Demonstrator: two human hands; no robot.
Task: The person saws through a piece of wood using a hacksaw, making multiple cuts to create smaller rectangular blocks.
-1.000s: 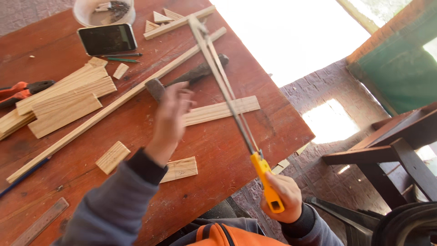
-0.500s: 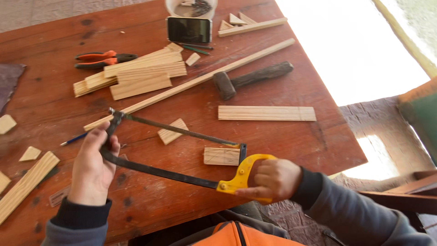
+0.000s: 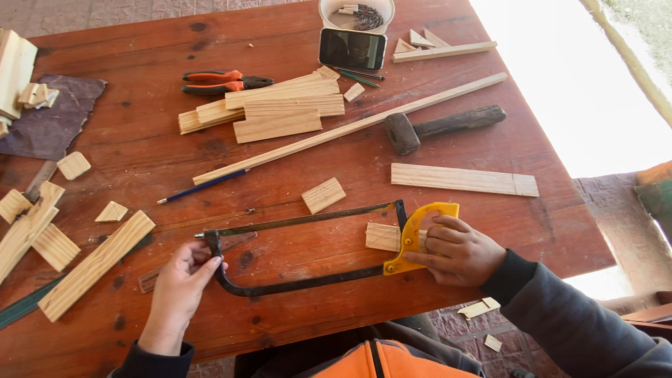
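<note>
Head view: my right hand (image 3: pixel 458 250) fingers wrapped on hacksaw (image 3: pixel 308 248) yellow handle; left hand (image 3: pixel 178 287) fingers pinch far frame end. Saw lies flat on surface (image 3: pixel 280 175), long axis running between both hands, small wood block (image 3: pixel 383 236) just beyond right fingers.

Red wooden table (image 3: pixel 161 157) (knotty) bears hacksaw (image 3: pixel 308 248), hammer (image 3: pixel 441 127), offcuts (image 3: pixel 280 112).

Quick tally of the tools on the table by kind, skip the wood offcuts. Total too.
Hacksaw: 1, yellow handle in the right hand, far end of the frame in the left hand
Hammer: 1
Pliers: 1
Pencils: 3 (blue, green and dark by the phone)
Total: 6
</note>
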